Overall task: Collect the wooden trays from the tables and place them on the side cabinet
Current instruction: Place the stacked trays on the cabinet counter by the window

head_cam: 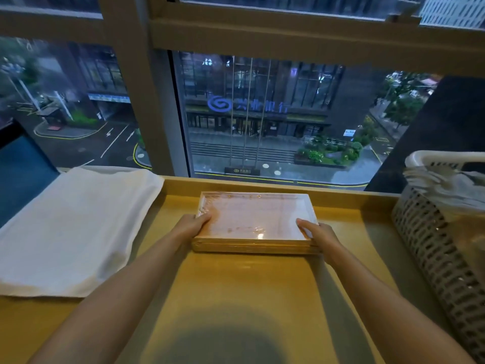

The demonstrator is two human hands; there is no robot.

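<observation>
A stack of flat wooden trays, the top one with a pale glossy face, lies on the yellow wooden cabinet top near its back rim by the window. My left hand grips the stack's left edge, thumb on top. My right hand grips the right edge the same way. From here I cannot tell whether the stack rests on the surface or is held just above it.
A folded white cloth covers the left part of the cabinet top. A grey perforated plastic basket holding clear bags stands at the right. A large window rises directly behind the raised back rim.
</observation>
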